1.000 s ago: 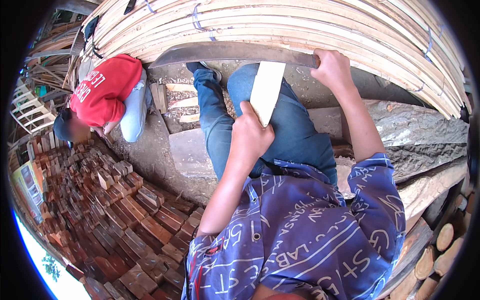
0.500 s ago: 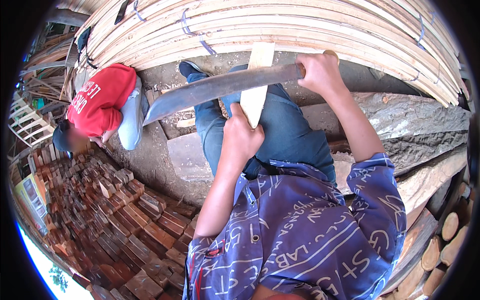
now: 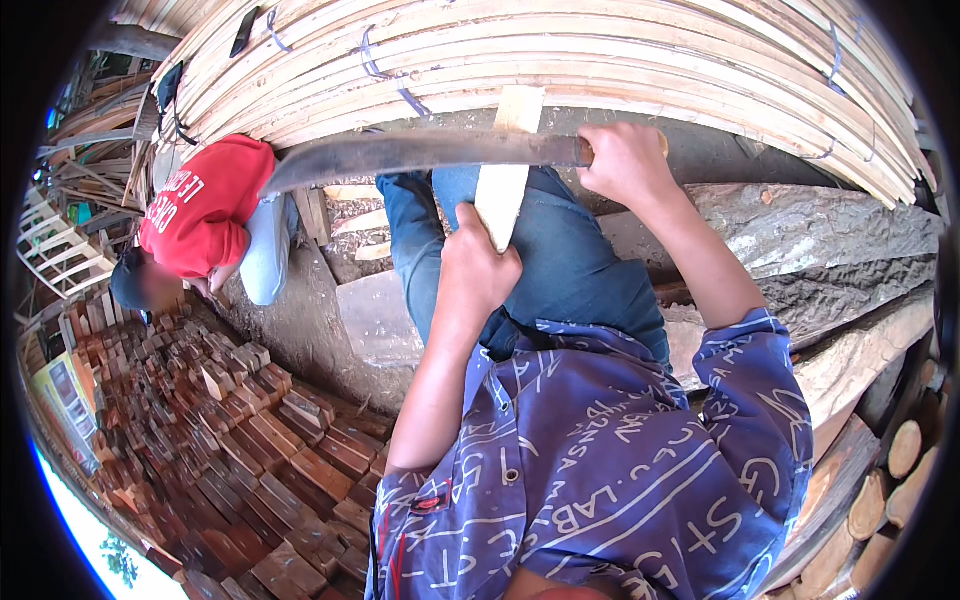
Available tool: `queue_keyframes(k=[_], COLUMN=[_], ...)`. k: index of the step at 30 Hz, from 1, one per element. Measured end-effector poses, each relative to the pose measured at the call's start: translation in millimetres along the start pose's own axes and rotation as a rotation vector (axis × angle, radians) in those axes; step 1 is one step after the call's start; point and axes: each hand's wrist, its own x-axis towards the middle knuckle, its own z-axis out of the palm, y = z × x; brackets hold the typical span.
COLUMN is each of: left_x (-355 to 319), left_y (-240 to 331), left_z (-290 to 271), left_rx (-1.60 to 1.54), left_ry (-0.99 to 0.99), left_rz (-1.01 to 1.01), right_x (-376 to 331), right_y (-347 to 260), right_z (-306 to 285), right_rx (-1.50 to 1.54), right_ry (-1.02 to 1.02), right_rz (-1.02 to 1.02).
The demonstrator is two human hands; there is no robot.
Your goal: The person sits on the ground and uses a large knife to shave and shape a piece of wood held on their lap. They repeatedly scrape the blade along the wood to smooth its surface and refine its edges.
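My right hand (image 3: 627, 165) is wrapped round the wooden handle of a machete (image 3: 400, 154). Its long, worn blade stretches leftward across my lap, its broad tip toward the person in red. Closed round the near end of a pale wooden stake (image 3: 506, 197) is my left hand (image 3: 476, 262). The stake tapers toward that hand and points away from me over my thigh. The blade crosses over the stake's middle, hiding a strip of it; whether they touch I cannot tell.
Long pale wooden strips (image 3: 600, 65) lie bundled with blue ties at the far side. A person in a red top (image 3: 208, 205) crouches at the left. Cut wooden blocks (image 3: 250, 440) are stacked at lower left. Rough slabs (image 3: 820, 225) and log ends (image 3: 905, 448) lie at the right.
The machete has shifted slightly left and away from me, its blade now closer to level across the view. My left hand and the stake have moved a little left and toward me.
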Motion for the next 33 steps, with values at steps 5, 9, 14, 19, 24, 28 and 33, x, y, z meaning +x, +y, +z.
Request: queue_keyframes(k=[5, 9, 14, 19, 24, 28, 33], left_x=[-5, -3, 1, 6, 10, 11, 3], left_y=[-6, -8, -5, -19, -33, -31, -28], left_z=[-1, -1, -10, -18, -18, -22, -20], left_rx=[-0.039, -0.08, -0.177, -0.225, -0.49, -0.807, -0.761], left_ry=[-0.02, 0.009, -0.115, -0.225, -0.349, -0.403, -0.354], left_rz=[-0.036, 0.027, -0.059, -0.058, -0.163, -0.338, -0.328], right_x=[31, 18, -57, -63, -27, -2, 40], right_y=[52, 105, 94, 43, -7, -38, -3], right_z=[3, 17, 56, 52, 26, 25, 24], right_rx=[0.001, 0.264, 0.537, 0.578, 0.542, 0.373, 0.184], right_ry=[0.033, 0.083, 0.127, 0.162, 0.089, 0.097, 0.0], right_rz=[0.188, 0.47, 0.595, 0.418, 0.049, -0.115, 0.024])
